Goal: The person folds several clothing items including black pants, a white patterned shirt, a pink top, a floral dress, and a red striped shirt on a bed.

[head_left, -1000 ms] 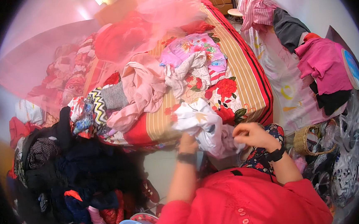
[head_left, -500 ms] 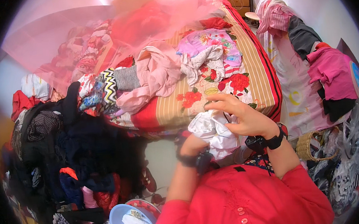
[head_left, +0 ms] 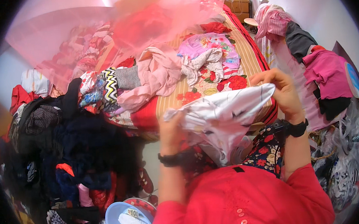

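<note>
A white cloth garment with small dark marks [head_left: 225,109] is stretched between my two hands over my lap, its lower part hanging down in folds. My left hand [head_left: 173,129], somewhat blurred, is closed on its left end. At the upper right corner my right hand [head_left: 281,89] pinches the fabric between thumb and fingers. What kind of garment it is I cannot make out. Just beyond lies the bed [head_left: 169,108] with a striped, red-flowered cover. On it are a pink cloth [head_left: 158,74] and a lilac flowered garment [head_left: 218,47].
Dark clothes [head_left: 94,138] are heaped at the left. A light blue basin [head_left: 114,218] holding a white cloth stands at the lower left. Clothes, including a magenta garment [head_left: 328,70], hang along the right. Plastic bags [head_left: 346,171] lie at the lower right. Pink netting [head_left: 139,19] drapes over the bed.
The white garment was bunched between my hands and is now spread out. My hands have moved apart, the right one up and to the right, the left one slightly left and up.
</note>
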Motion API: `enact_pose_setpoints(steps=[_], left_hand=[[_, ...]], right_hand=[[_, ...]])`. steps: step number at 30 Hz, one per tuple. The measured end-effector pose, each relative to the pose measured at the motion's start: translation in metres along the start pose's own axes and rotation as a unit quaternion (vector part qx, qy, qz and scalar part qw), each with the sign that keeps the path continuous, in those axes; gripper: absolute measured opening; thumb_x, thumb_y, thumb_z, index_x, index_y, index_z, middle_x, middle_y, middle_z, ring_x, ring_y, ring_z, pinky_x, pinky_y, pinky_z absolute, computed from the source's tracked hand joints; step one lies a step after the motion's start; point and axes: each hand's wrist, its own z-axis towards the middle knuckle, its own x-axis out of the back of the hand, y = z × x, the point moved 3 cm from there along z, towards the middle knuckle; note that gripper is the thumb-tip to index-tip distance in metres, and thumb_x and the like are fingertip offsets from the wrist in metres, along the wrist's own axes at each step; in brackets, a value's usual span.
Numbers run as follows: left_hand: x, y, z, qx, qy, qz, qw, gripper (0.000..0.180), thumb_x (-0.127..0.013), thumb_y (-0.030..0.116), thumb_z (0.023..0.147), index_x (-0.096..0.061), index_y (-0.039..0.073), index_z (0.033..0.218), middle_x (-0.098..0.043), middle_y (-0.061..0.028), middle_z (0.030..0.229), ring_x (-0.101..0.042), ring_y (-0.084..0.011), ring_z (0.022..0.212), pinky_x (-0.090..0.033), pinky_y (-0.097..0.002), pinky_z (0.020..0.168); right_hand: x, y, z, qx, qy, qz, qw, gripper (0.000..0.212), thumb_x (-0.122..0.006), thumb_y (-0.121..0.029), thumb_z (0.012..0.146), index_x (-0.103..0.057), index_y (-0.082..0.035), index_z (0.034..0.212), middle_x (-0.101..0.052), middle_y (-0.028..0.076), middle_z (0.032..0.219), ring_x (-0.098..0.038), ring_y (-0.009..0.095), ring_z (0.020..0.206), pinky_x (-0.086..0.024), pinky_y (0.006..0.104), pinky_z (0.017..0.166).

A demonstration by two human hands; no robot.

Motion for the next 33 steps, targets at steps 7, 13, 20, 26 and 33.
enact_pose_setpoints(steps=[7, 13, 20, 26, 33], left_hand=[[-0.010, 0.061, 0.023, -0.170, 0.072, 0.100, 0.978, 0.009, -0.061, 0.008, 0.091, -0.064, 0.002, 0.097, -0.062, 0.0010, 0.079, -0.055, -0.0064, 0.065, -0.043, -0.0212, 0.058], [-0.061, 0.083, 0.024, -0.136, -0.045, -0.035, 0.989, 0.014, -0.057, 0.009, 0.093, -0.060, 0.001, 0.104, -0.064, -0.0049, 0.095, -0.060, -0.0104, 0.085, -0.047, -0.0248, 0.077], [-0.132, 0.112, 0.019, -0.114, -0.108, 0.062, 0.986, 0.009, -0.059, 0.006, 0.091, -0.064, 0.003, 0.097, -0.063, -0.0004, 0.090, -0.056, -0.0059, 0.083, -0.044, -0.0213, 0.076], [-0.172, 0.116, 0.024, -0.261, -0.324, 0.317, 0.852, 0.014, -0.061, 0.000, 0.087, -0.065, 0.003, 0.100, -0.065, -0.0021, 0.091, -0.058, -0.0082, 0.084, -0.047, -0.0241, 0.075], [-0.149, 0.206, 0.058, -0.391, -0.153, 0.252, 0.872, 0.017, -0.064, 0.011, 0.090, -0.067, 0.002, 0.104, -0.067, -0.0018, 0.093, -0.059, -0.0086, 0.085, -0.048, -0.0231, 0.076]], right_hand=[[0.040, -0.015, -0.007, 0.053, 0.157, 0.042, 0.985, 0.010, -0.059, -0.009, 0.090, -0.051, -0.007, 0.084, -0.057, -0.001, 0.080, -0.050, 0.004, 0.074, -0.040, 0.0202, 0.068], [0.044, -0.005, 0.001, 0.036, 0.193, -0.035, 0.980, 0.008, -0.059, -0.008, 0.089, -0.055, -0.006, 0.082, -0.052, -0.007, 0.074, -0.045, 0.001, 0.068, -0.037, 0.0187, 0.061], [-0.013, -0.030, 0.007, -0.079, -0.036, -0.008, 0.996, 0.033, -0.069, -0.008, 0.081, -0.058, -0.005, 0.112, -0.059, -0.002, 0.090, -0.054, 0.004, 0.080, -0.045, 0.0203, 0.071], [-0.043, -0.044, 0.030, 0.127, -0.052, -0.136, 0.981, 0.059, -0.077, -0.007, 0.073, -0.052, -0.002, 0.127, -0.063, 0.002, 0.107, -0.057, 0.007, 0.090, -0.047, 0.0238, 0.080], [-0.024, -0.010, 0.033, -0.109, -0.204, 0.032, 0.972, 0.025, -0.068, -0.009, 0.077, -0.065, 0.002, 0.100, -0.065, 0.001, 0.086, -0.056, 0.007, 0.082, -0.047, 0.0247, 0.074]])
